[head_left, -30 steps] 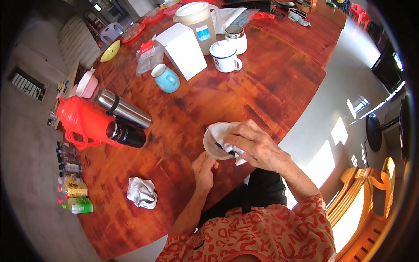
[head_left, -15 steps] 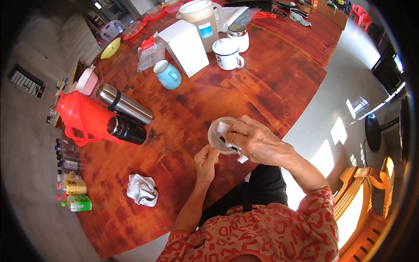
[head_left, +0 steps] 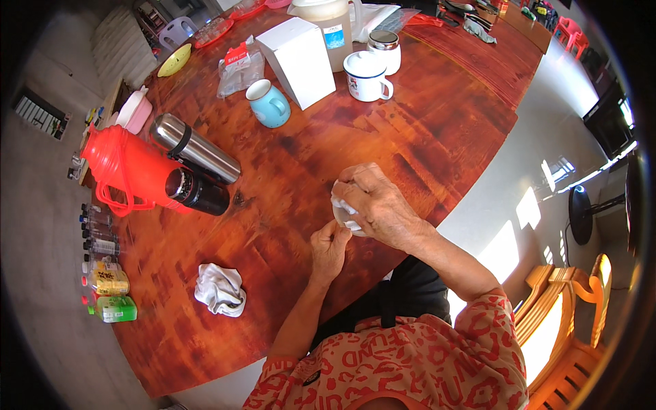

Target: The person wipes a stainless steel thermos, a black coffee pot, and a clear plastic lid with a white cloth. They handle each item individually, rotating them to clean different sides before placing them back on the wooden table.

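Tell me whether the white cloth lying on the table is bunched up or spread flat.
Bunched up: the white cloth lies in a compact heap on the table, with raised folds across its visible surface.

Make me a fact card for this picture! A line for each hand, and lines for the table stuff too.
Left hand: pinching the near edge of a pale bowl
Right hand: holding a white cloth at the bowl
Table: reddish brown
By itself: crumpled cloth
Left side: red jug, steel flask, black flask
Farther back: light-blue mug, white box, lidded white mug
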Motion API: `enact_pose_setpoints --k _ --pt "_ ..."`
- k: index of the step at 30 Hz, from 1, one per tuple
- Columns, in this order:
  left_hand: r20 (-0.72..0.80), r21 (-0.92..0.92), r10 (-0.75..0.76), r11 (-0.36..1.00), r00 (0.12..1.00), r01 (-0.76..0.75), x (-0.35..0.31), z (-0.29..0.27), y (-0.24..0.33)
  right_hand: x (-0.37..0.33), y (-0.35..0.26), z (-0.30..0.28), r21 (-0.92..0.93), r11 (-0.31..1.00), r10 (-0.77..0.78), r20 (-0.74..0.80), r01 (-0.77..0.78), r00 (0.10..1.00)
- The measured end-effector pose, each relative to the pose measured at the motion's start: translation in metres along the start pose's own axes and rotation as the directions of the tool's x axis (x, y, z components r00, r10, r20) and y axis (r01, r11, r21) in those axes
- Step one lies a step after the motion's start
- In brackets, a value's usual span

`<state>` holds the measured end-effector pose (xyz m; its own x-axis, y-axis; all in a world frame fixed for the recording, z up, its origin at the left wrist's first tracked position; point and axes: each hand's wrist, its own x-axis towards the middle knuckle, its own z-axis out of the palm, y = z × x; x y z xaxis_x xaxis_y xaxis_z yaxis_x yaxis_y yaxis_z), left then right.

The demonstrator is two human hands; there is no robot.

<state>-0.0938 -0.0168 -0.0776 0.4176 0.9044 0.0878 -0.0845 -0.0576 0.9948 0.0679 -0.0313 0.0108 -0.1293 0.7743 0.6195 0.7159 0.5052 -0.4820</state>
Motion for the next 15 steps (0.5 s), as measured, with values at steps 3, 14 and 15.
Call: enact_pose_setpoints --k 3,14,15 --pt "-0.014 -0.016 -0.014 1.000 1.000 0.014 0.001 0.001 0.001 0.001 0.003 -0.003 0.095 0.989 -0.119 0.063 0.113 0.991" --pt "-0.008 0.039 -0.025 0.999 1.000 0.025 0.001 -0.007 -0.008 -0.008 0.004 -0.052 0.348 0.935 -0.219 0.423 0.066 0.879" --pt "-0.026 0.018 -0.007 1.000 1.000 0.007 0.001 -0.002 -0.003 -0.009 0.004 -0.046 0.337 0.934 -0.245 0.370 0.117 0.896"
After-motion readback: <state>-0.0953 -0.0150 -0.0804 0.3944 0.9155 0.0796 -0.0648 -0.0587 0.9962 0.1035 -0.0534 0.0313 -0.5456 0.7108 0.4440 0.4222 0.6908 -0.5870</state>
